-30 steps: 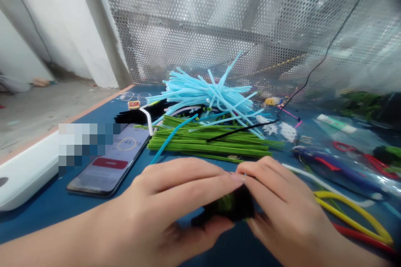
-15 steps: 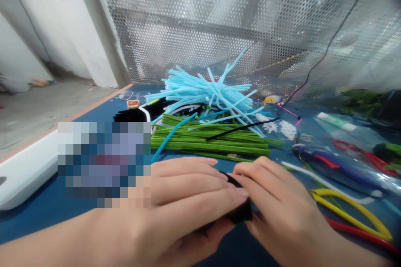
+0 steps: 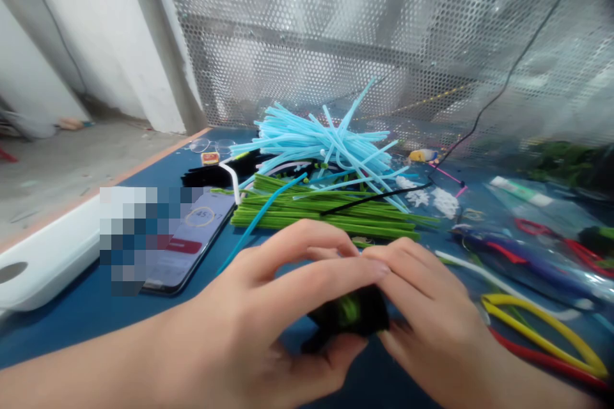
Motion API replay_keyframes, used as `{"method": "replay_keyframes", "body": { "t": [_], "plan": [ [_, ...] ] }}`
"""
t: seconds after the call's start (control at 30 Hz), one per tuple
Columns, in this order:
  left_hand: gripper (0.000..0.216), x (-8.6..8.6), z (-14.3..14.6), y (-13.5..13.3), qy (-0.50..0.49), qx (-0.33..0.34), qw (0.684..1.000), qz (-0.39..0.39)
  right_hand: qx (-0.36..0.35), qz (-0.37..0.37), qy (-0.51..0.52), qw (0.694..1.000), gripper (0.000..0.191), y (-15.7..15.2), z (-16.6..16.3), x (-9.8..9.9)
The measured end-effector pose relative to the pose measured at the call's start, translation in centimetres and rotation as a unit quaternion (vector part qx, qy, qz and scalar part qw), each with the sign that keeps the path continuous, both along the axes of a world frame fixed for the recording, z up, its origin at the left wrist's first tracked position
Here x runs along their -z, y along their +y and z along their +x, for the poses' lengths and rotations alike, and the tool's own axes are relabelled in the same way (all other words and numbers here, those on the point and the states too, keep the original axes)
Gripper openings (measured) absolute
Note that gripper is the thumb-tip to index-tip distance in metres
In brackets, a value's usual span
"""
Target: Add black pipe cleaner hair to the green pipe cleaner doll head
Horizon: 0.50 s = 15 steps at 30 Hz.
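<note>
Both my hands meet low in the middle of the view, holding a small black fuzzy pipe-cleaner bundle (image 3: 350,316) with a green core showing. My left hand (image 3: 268,307) arches over it, its fingers curved and thumb beneath. My right hand (image 3: 432,313) pinches the other end, and its fingertips touch my left fingers. Just beyond them lies a stack of green pipe cleaners (image 3: 326,216), with a loose pile of light blue ones (image 3: 321,140) heaped behind it.
A phone (image 3: 201,230) lies on the blue work mat (image 3: 91,326), near a white object (image 3: 43,268) at the edge. Black pipe cleaners (image 3: 211,176) and glasses (image 3: 206,146) lie behind. Yellow and red pipe cleaners (image 3: 542,332) and a plastic bag (image 3: 522,262) are right; perforated metal (image 3: 297,32) stands behind.
My left fingers have lifted and arched, so more of the black bundle and its green core shows. The view has shifted slightly.
</note>
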<state>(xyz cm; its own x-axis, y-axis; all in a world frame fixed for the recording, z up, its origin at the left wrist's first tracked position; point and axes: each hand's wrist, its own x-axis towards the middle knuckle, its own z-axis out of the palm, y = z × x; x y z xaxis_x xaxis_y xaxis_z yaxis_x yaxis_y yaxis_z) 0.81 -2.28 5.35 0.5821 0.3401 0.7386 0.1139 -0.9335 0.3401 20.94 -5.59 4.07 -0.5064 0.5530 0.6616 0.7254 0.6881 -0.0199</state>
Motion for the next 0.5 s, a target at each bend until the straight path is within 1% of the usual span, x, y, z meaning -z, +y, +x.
{"method": "replay_keyframes", "body": {
  "t": [0.17,0.33,0.5],
  "plan": [
    [0.04,0.21,0.14,-0.11,0.011,-0.001,1.0,0.0,0.007,0.005,0.002,1.0,0.016,0.18,0.08,0.23],
    [0.036,0.16,0.35,0.0,0.001,-0.003,1.0,-0.017,0.008,-0.009,0.016,1.0,0.018,0.24,-0.28,0.16],
    [0.037,0.12,0.39,0.07,-0.005,0.009,1.0,-0.026,0.005,-0.006,0.023,1.0,0.018,0.14,-0.43,0.0]
  ]
}}
